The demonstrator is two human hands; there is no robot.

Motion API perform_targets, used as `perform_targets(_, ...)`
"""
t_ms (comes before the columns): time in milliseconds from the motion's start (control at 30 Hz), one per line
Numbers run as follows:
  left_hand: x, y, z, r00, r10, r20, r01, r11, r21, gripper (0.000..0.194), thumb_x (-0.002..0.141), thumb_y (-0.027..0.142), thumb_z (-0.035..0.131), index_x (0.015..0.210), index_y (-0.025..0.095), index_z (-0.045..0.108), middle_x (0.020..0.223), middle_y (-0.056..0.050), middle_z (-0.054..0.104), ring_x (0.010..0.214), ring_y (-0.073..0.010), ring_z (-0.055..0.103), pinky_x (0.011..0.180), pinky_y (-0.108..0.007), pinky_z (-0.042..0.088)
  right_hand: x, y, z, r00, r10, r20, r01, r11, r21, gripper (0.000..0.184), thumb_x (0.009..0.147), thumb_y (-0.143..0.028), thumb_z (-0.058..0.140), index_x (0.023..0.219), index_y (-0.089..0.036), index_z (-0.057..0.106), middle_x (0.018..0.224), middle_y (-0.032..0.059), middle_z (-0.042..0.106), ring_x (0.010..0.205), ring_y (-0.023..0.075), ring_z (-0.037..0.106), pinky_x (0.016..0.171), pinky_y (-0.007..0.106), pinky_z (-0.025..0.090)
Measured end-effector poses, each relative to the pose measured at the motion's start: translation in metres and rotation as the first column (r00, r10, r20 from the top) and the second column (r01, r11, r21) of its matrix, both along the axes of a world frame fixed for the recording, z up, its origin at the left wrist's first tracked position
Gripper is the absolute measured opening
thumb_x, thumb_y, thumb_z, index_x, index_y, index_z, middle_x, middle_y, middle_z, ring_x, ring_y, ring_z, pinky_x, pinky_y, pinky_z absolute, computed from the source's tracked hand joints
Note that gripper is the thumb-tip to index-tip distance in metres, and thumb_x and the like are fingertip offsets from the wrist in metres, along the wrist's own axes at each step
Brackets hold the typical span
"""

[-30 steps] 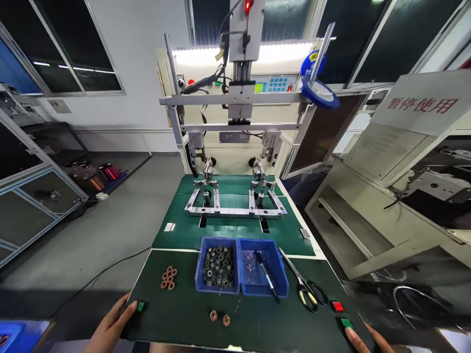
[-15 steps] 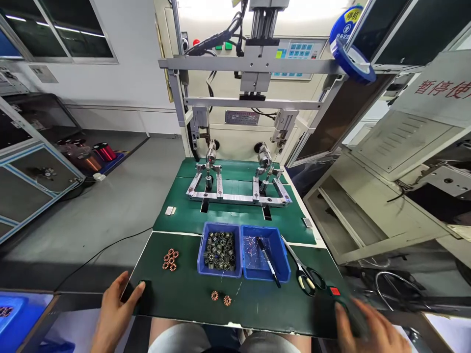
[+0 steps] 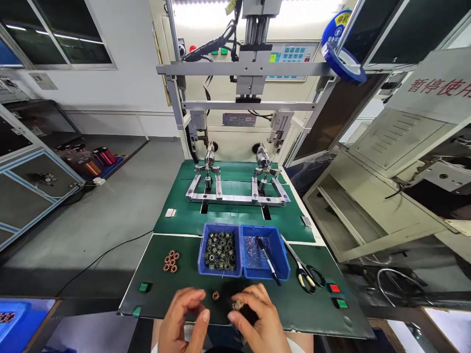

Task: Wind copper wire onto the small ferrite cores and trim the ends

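The right hand [image 3: 253,316] pinches a copper-wound coil [image 3: 238,305] on the bench [image 3: 176,299]; the left hand [image 3: 184,318] hovers half-curled, empty, beside another coil [image 3: 216,295].

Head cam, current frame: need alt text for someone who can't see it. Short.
At the near edge of a green workbench, the right hand pinches a small copper-wound core while the left hand hovers open beside another core lying on the mat. Behind them sit two blue bins, scissors and a twin-spindle winding machine.

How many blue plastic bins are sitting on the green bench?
2. The left bin holds small dark parts; the right bin, touching it, holds a pen. Another blue container shows off the bench, bottom left.
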State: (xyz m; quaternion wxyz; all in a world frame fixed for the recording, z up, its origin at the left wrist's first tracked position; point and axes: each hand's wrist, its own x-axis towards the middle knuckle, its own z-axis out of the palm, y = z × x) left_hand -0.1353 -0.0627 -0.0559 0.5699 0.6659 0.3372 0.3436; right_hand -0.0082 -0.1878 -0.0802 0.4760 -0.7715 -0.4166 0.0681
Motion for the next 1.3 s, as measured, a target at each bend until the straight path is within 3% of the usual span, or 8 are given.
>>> perform_targets(100, 0.007, -0.008, 0.011, 0.954, -0.298, 0.033, 0.292, 0.898, -0.329, 0.043, 0.073, 0.056, 0.075, 0.105, 0.028, 0.067, 0.094, -0.006, 0.069, 0.074, -0.0182, 0.059, 0.07, -0.03, 0.046, 0.004, -0.013, 0.022, 0.992, 0.093, -0.086, -0.077, 0.981, 0.18, 0.029, 0.078, -0.053, 0.069, 0.095, -0.029, 0.072, 0.087, 0.0044, 0.066, 0.079, 0.0188, 0.062, 0.067, 0.031, 0.054)
perform_targets(233, 0.021, -0.009, 0.019, 0.823, -0.513, 0.246, 0.539, 0.567, -0.622, 0.057, 0.063, 0.059, 0.082, 0.106, 0.025, 0.067, 0.083, -0.002, 0.07, 0.072, -0.0134, 0.059, 0.072, -0.025, 0.044, 0.003, -0.017, 0.037, 0.994, 0.105, -0.036, -0.093, 0.962, 0.259, 0.032, 0.076, -0.058, 0.067, 0.097, -0.034, 0.073, 0.095, 0.0058, 0.063, 0.089, 0.0206, 0.063, 0.074, 0.032, 0.056)
perform_targets(533, 0.026, -0.01, 0.024, 0.858, -0.44, 0.264, 0.46, 0.431, -0.776, 0.044, 0.053, 0.051, 0.09, 0.071, 0.016, 0.069, 0.056, 0.002, 0.064, 0.047, -0.0076, 0.059, 0.048, -0.016, 0.044, -0.001, -0.015, 0.049, 0.939, 0.186, -0.29, -0.088, 0.943, 0.321, 0.019, 0.086, -0.043, 0.064, 0.084, -0.025, 0.069, 0.066, -0.0011, 0.059, 0.06, 0.0105, 0.058, 0.056, 0.02, 0.044)
perform_targets(667, 0.024, -0.01, 0.028, 0.861, -0.433, 0.265, 0.416, 0.303, -0.857, 0.044, 0.046, 0.046, 0.094, 0.068, 0.016, 0.071, 0.062, 0.0, 0.068, 0.048, -0.0042, 0.059, 0.047, -0.011, 0.043, 0.003, -0.013, 0.05, 0.784, 0.358, -0.507, -0.166, 0.908, 0.385, 0.029, 0.088, -0.049, 0.059, 0.083, -0.024, 0.073, 0.067, -0.0001, 0.057, 0.057, 0.009, 0.055, 0.054, 0.021, 0.042)
perform_targets(733, 0.025, -0.01, 0.029, 0.85, -0.442, 0.286, 0.433, 0.28, -0.857, 0.043, 0.046, 0.045, 0.095, 0.067, 0.015, 0.071, 0.064, -0.001, 0.07, 0.05, -0.0036, 0.059, 0.048, -0.01, 0.043, 0.002, -0.012, 0.05, 0.724, 0.376, -0.578, -0.162, 0.908, 0.387, 0.031, 0.088, -0.049, 0.059, 0.081, -0.022, 0.074, 0.066, -0.0003, 0.055, 0.054, 0.0081, 0.052, 0.052, 0.021, 0.04)
perform_targets(900, 0.026, -0.01, 0.027, 0.845, -0.443, 0.3, 0.45, 0.285, -0.846, 0.042, 0.052, 0.045, 0.093, 0.067, 0.015, 0.069, 0.062, 0.001, 0.067, 0.046, -0.0034, 0.059, 0.047, -0.011, 0.043, -0.002, -0.009, 0.049, 0.845, 0.281, -0.455, -0.095, 0.916, 0.389, 0.026, 0.087, -0.046, 0.062, 0.081, -0.023, 0.071, 0.066, 0.0006, 0.06, 0.059, 0.0101, 0.055, 0.054, 0.021, 0.043)
perform_targets(1133, 0.025, -0.012, 0.02, 0.837, -0.463, 0.291, 0.519, 0.508, -0.687, 0.047, 0.058, 0.05, 0.089, 0.076, 0.014, 0.066, 0.06, 0.001, 0.067, 0.051, -0.0076, 0.062, 0.051, -0.015, 0.046, -0.004, -0.009, 0.051, 0.97, 0.1, -0.22, -0.014, 0.933, 0.361, 0.007, 0.085, -0.03, 0.067, 0.084, -0.023, 0.07, 0.065, -0.0008, 0.06, 0.059, 0.0099, 0.058, 0.054, 0.019, 0.044)
perform_targets(1300, 0.026, -0.011, 0.023, 0.819, -0.462, 0.34, 0.541, 0.429, -0.723, 0.046, 0.056, 0.05, 0.089, 0.073, 0.014, 0.066, 0.062, -0.001, 0.07, 0.047, -0.0051, 0.059, 0.047, -0.013, 0.039, -0.004, -0.007, 0.042, 0.743, 0.318, -0.589, -0.071, 0.912, 0.403, 0.031, 0.088, -0.048, 0.06, 0.077, -0.02, 0.07, 0.065, -0.0011, 0.055, 0.055, 0.0082, 0.055, 0.052, 0.02, 0.041)
